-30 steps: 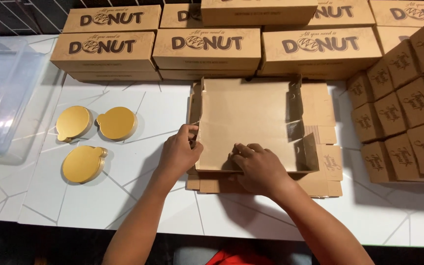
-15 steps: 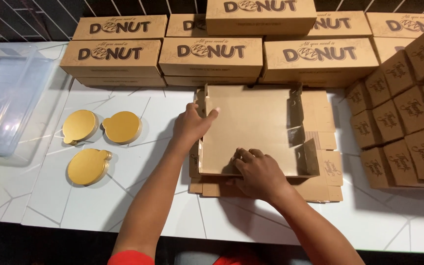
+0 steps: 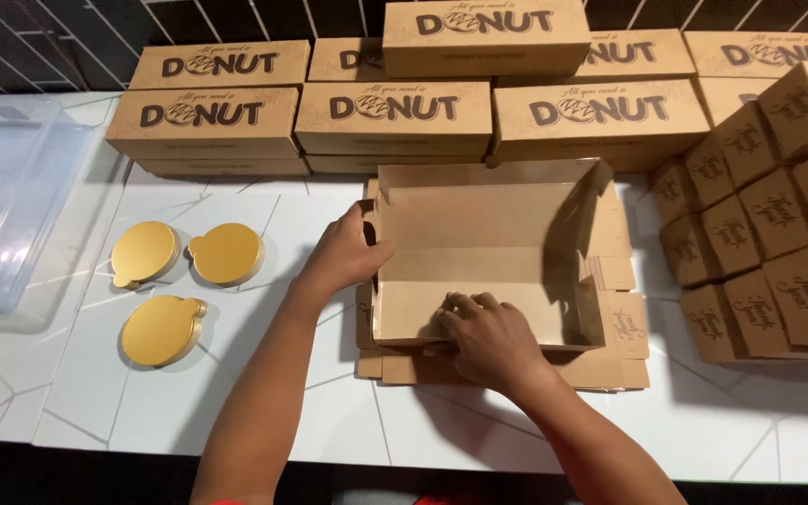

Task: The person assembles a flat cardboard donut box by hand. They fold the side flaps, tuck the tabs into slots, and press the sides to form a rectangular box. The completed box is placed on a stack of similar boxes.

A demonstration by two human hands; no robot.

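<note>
The fingers of the right hand curled over the near wall of the half-folded cardboard box, gripping its edge, while the left hand pressed against the box's left wall, thumb hooked over its rim. The box was plain brown card, matte, rectangular and open-topped, and sat on flat unfolded cardboard sheets at the middle of the white tabletop. Left of it lay three round gold discs, shiny, each with a small tab. Stacked closed boxes lined the back; smaller ones at right were cut off by the frame. Both forearms reached forward from the bottom edge.
</note>
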